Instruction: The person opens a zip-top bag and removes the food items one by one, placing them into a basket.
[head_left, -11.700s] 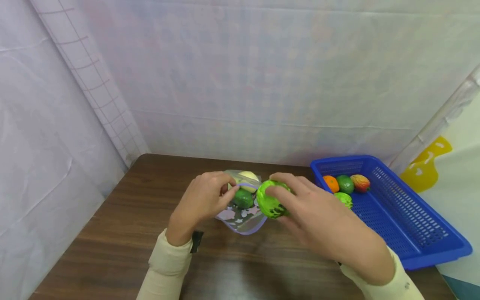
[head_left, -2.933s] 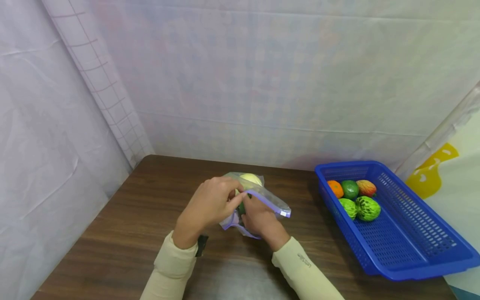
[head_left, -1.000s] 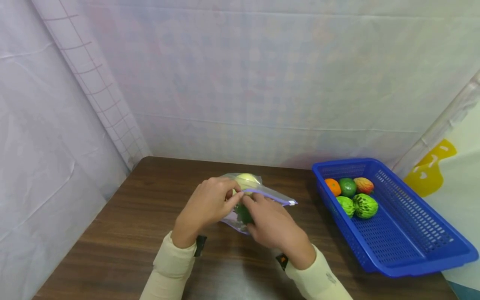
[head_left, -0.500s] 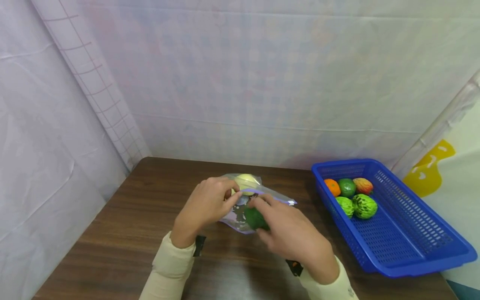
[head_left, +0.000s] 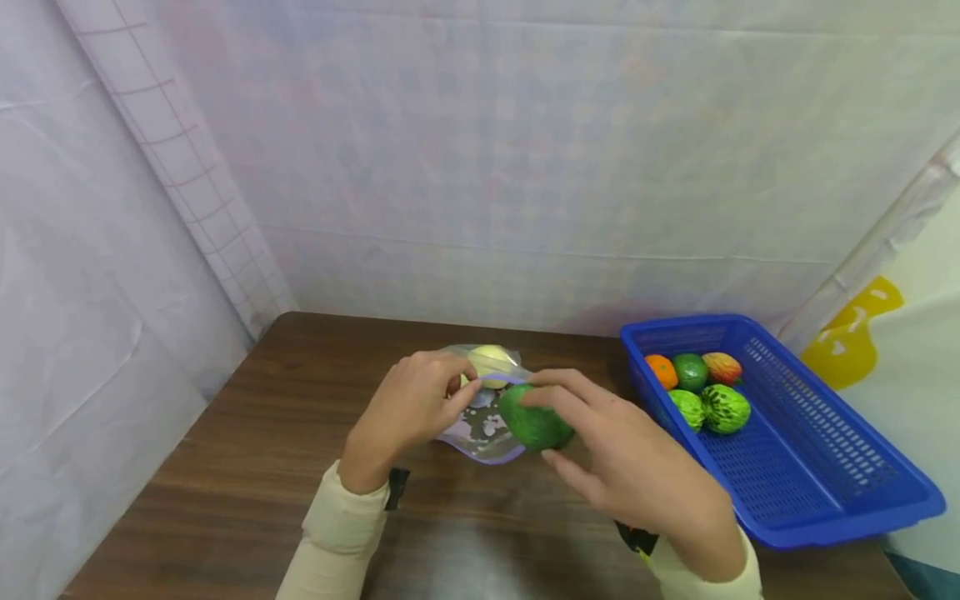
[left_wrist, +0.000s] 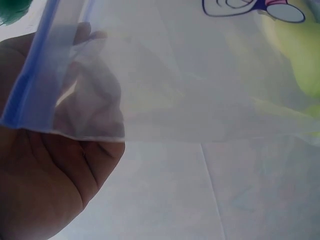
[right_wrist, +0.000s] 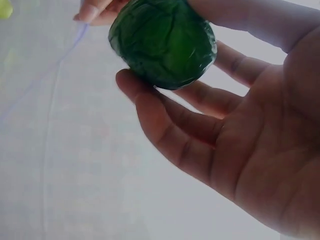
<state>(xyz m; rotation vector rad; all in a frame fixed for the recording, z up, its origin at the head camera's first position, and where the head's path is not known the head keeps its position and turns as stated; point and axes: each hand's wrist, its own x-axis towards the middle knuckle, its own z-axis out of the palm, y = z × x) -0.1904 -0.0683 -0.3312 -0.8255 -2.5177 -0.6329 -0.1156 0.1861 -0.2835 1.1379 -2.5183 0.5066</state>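
My left hand (head_left: 411, 404) pinches the mouth of a clear zip bag (head_left: 480, 446) with a purple edge; thumb and fingertips meet on the rim. Inside the bag, toward its back, sits a pale yellow-green round fruit (head_left: 491, 363). In the left wrist view the printed film (left_wrist: 165, 75) spreads in front of the fingers. My right hand (head_left: 630, 450) holds a dark green round fruit (head_left: 534, 418) just right of the bag's mouth. The right wrist view shows fingers and thumb around that fruit's creased, shiny surface.
A blue perforated basket (head_left: 825, 521) stands on the right of the brown wooden table (head_left: 300, 417). In its back left corner lie an orange (head_left: 662, 372), another dark green fruit (head_left: 691, 372), a red-yellow fruit (head_left: 722, 367) and two bright green knobbly fruits (head_left: 726, 409).
My right hand has drawn the dark green fruit out of the bag and rightward. The knobbly fruit held earliest now lies in the basket. My left hand keeps its grip on the bag.
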